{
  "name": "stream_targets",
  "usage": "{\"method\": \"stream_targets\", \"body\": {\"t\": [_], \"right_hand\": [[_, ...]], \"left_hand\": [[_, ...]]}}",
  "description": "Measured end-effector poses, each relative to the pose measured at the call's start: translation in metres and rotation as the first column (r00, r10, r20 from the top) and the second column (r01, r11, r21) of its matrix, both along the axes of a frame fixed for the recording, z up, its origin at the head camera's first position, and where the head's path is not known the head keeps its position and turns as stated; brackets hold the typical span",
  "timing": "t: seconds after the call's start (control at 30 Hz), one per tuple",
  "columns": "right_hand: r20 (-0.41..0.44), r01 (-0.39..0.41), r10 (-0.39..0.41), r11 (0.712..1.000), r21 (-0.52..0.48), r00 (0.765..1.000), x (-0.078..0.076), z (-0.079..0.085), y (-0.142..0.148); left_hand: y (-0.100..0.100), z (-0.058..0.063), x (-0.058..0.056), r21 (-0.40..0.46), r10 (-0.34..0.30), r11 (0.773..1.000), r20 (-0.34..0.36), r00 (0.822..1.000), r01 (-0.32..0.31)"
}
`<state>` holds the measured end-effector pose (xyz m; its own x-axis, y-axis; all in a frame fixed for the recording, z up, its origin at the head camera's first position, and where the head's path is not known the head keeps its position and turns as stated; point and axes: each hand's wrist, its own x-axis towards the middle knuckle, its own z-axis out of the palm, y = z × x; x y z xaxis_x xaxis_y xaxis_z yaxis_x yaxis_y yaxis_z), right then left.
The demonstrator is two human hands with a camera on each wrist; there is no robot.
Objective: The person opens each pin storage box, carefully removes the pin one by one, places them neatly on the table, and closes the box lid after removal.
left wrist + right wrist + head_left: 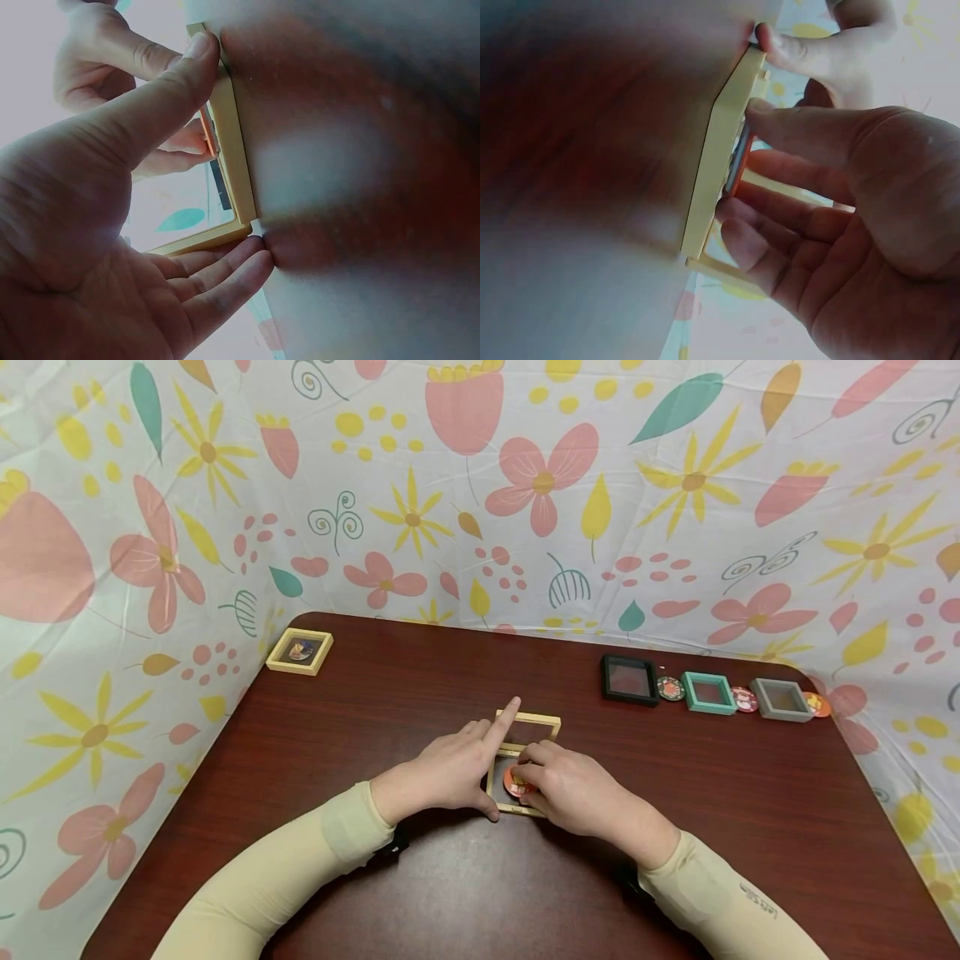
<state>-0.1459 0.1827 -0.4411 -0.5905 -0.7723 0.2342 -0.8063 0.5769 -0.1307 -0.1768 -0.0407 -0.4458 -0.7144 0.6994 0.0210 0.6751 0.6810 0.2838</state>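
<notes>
A pale yellow floating display frame (512, 810) lies unfolded on the table, with its clear film showing and its hinged other half (542, 720) on the far side. An orange-red printed disc (516, 782) is over the near half's film. My right hand (573, 785) pinches this disc between thumb and fingers; in the right wrist view, the disc (740, 161) stands tilted close against the film. Stretched along the frame's left side is my left hand (457, 768), its thumb at the near left corner and its index finger extending past the far half.
A finished-looking yellow frame (300, 652) with a disc inside sits at the table's far left corner. Along the far right stand a black frame (628, 680), a teal frame (708, 693) and a grey frame (782, 700), with printed discs (670, 688) beside them. Flowered cloth (412, 518) hangs behind.
</notes>
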Motion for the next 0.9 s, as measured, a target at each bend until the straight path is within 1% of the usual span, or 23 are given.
{"method": "stream_targets", "body": {"t": [0.1,0.23,0.4,0.53,0.63,0.73,0.83,0.9], "right_hand": [[0.012,-0.005,0.005,1.0,-0.005,1.0,0.001,0.005,0.002],[0.023,-0.015,0.016,0.999,-0.031,1.0,0.001,0.017,0.008],[0.0,-0.003,0.003,0.998,-0.069,1.0,0.002,0.04,0.019],[-0.03,0.026,-0.029,0.994,-0.103,0.999,0.001,0.059,0.034],[-0.069,0.068,-0.078,0.989,-0.134,0.995,-0.003,0.07,0.05],[-0.106,0.122,-0.14,0.979,-0.166,0.984,-0.01,0.078,0.071],[-0.117,0.199,-0.225,0.96,-0.195,0.967,-0.017,0.085,0.095],[-0.111,0.275,-0.301,0.939,-0.206,0.947,-0.02,0.089,0.112]], "left_hand": [[0.0,0.0,-0.001,-0.005,0.002,1.0,0.001,1.0,-0.002],[0.001,0.0,-0.001,-0.013,0.011,1.0,0.005,1.0,-0.011],[0.001,0.001,0.0,-0.017,0.018,1.0,0.014,1.0,-0.018],[0.001,0.001,0.0,-0.021,0.019,1.0,0.02,1.0,-0.019],[0.001,0.001,0.0,-0.021,0.014,1.0,0.015,1.0,-0.014],[0.001,0.001,0.001,-0.018,0.011,1.0,0.008,1.0,-0.011],[0.001,0.001,0.001,-0.019,0.012,1.0,0.008,1.0,-0.012],[0.002,0.001,0.001,-0.022,0.015,1.0,0.008,1.0,-0.014]]}}
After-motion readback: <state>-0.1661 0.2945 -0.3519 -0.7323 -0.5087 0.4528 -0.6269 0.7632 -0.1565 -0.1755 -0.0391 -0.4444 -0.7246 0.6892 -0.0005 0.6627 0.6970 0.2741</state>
